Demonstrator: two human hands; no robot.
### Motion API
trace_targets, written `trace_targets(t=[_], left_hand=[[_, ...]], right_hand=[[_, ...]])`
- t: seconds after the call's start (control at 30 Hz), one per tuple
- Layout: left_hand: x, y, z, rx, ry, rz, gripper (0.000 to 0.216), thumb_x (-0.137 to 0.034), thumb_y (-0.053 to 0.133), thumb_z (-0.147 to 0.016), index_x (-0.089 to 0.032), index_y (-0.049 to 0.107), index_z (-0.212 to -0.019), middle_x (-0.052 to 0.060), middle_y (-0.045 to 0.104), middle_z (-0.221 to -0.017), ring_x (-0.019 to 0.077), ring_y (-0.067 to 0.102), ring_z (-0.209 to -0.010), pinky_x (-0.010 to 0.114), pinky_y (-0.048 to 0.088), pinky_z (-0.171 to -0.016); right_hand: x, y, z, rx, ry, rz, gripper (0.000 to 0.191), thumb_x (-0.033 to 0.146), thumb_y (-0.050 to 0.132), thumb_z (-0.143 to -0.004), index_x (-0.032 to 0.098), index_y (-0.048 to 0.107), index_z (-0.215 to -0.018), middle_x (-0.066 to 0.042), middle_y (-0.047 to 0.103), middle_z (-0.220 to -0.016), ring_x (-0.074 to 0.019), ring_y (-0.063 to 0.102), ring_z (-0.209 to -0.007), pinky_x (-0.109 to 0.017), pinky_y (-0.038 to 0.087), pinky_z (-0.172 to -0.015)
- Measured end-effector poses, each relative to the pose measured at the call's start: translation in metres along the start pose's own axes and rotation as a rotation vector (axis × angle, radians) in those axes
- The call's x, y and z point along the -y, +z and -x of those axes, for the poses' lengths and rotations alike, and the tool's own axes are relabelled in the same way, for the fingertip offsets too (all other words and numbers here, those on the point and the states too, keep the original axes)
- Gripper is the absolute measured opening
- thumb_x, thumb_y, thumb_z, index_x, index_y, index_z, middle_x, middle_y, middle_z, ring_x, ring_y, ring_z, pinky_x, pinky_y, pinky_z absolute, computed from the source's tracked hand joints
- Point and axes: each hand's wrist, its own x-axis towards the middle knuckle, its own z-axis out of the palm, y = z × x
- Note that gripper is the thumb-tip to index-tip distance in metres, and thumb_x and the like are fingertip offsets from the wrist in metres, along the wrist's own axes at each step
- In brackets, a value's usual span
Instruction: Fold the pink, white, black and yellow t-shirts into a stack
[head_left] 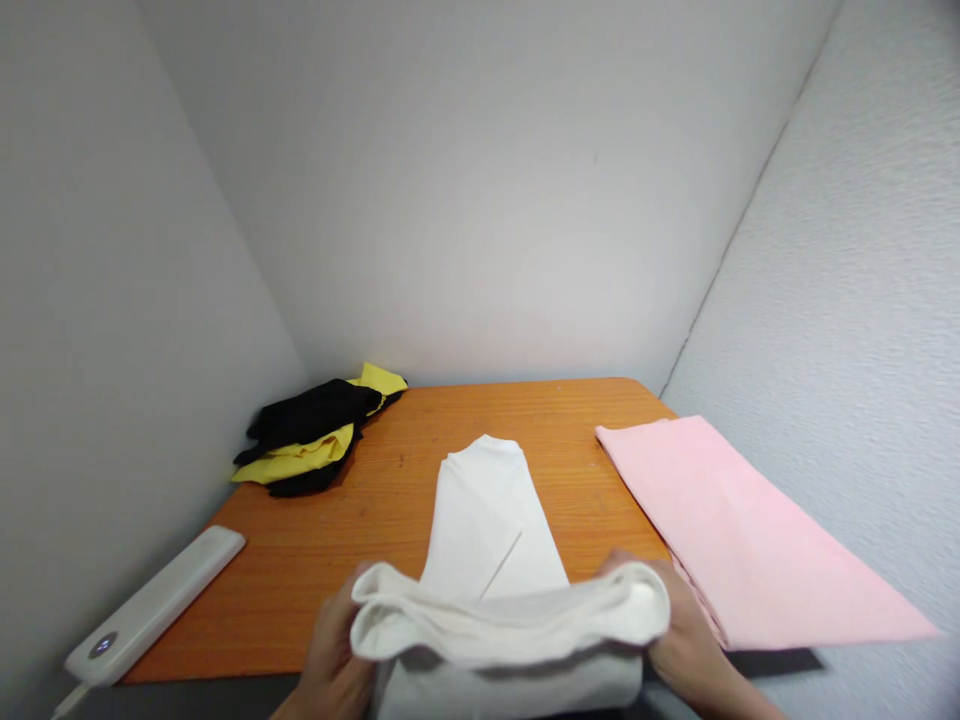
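A white cloth garment (487, 515) lies lengthwise on the table, its far end narrow and flat. Its near end is lifted and doubled over in a thick fold by the table's front edge. My left hand (337, 640) is closed on the left end of this fold, and my right hand (679, 630) grips the right end. Fingers of both hands are partly hidden behind the cloth and slightly blurred. What kind of garment it is, I cannot make out.
The wooden table (570, 420) meets walls on its sides. Black and yellow clothes (319, 435) are heaped at the back left. A white power bank-like device (161, 600) with a cable lies at the left edge. Folded pink cloth (742, 540) overhangs the right edge.
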Motion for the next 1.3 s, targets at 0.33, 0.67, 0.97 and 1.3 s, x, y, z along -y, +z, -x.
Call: trace_targets(t=[0.33, 0.67, 0.97, 1.3], left_hand=[[0.086, 0.054, -0.142, 0.010, -0.532, -0.124, 0.030, -0.041, 0.043, -0.093, -0.016, 0.059, -0.090, 0.004, 0.066, -0.082, 0.0177, 0.063, -0.079, 0.026, 0.048, -0.068], [0.123, 0.071, -0.125, -0.018, -0.498, -0.297, 0.024, -0.032, 0.035, -0.098, -0.019, 0.054, -0.099, 0.007, 0.067, -0.088, 0.0213, 0.065, -0.081, 0.031, 0.047, -0.070], [0.121, 0.073, -0.135, -0.013, -0.542, -0.345, 0.025, -0.037, 0.038, -0.096, -0.018, 0.054, -0.103, 0.009, 0.069, -0.088, 0.0242, 0.067, -0.084, 0.033, 0.048, -0.071], [0.029, 0.022, -0.040, -0.063, -0.679, -0.439, 0.045, -0.054, 0.025, -0.097, -0.023, 0.054, -0.083, 0.008, 0.068, -0.083, 0.0262, 0.065, -0.082, 0.038, 0.048, -0.072]], right_hand=[[-0.082, 0.041, -0.160, -0.039, 0.288, 0.484, 0.045, 0.047, 0.036, -0.096, 0.015, 0.066, -0.085, -0.007, 0.069, -0.082, -0.0196, 0.061, -0.078, -0.024, 0.043, -0.065], [-0.117, 0.061, -0.160, -0.038, 0.405, 0.753, 0.047, 0.045, 0.025, -0.102, 0.018, 0.064, -0.101, -0.013, 0.070, -0.093, -0.0248, 0.066, -0.093, -0.029, 0.044, -0.072], [-0.106, 0.061, -0.166, -0.019, 0.447, 0.835, 0.052, 0.048, 0.024, -0.101, 0.015, 0.063, -0.104, -0.016, 0.070, -0.094, -0.0262, 0.066, -0.091, -0.031, 0.046, -0.069], [-0.053, 0.035, -0.080, -0.072, 0.342, 0.885, 0.047, 0.053, 0.031, -0.098, 0.020, 0.059, -0.080, -0.010, 0.065, -0.076, -0.0231, 0.061, -0.070, -0.032, 0.039, -0.061]])
